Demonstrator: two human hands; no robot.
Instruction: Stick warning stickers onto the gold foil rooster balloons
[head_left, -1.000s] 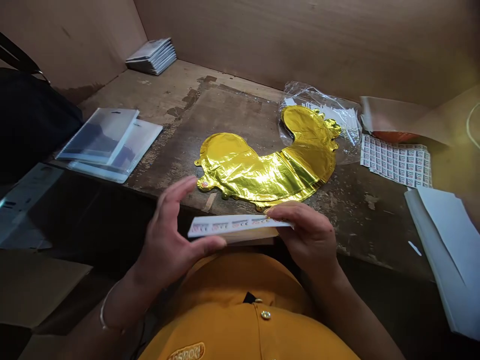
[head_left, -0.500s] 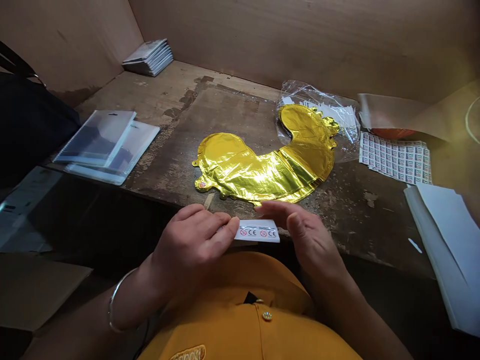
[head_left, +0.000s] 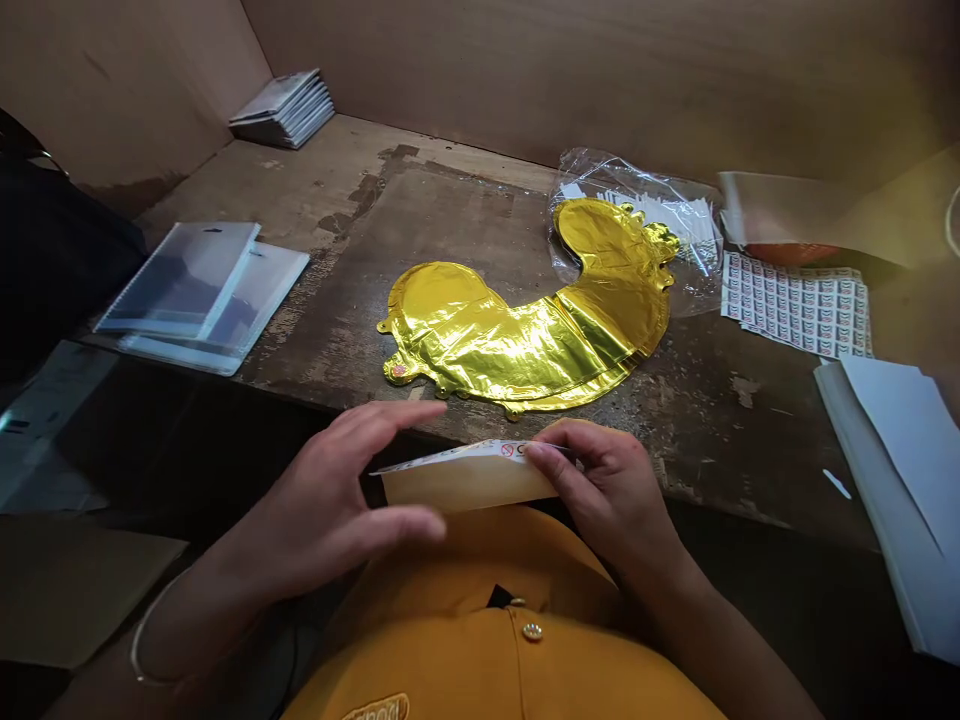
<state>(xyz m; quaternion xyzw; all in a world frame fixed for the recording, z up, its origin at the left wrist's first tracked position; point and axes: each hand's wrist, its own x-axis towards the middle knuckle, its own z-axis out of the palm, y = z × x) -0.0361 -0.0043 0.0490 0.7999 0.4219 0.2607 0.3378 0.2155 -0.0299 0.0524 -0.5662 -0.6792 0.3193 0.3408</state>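
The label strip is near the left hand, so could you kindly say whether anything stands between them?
Nothing visible does. The right hand pinches one end of the label strip, and the other end points into the open left hand.

The scene is dim, lit from above, and the gold foil balloon (head_left: 517, 345) throws back hard white glare from its creases, while the clear plastic bag (head_left: 622, 178) behind it catches thin glints. Deep shadow fills the space below the table's (head_left: 330, 280) front edge and nearly swallows the black bag (head_left: 60, 250). Yellowish haze veils the right edge, wide-lens distortion stretches the margins, and the sticker sheets' (head_left: 799, 305) fine print is unreadably soft.
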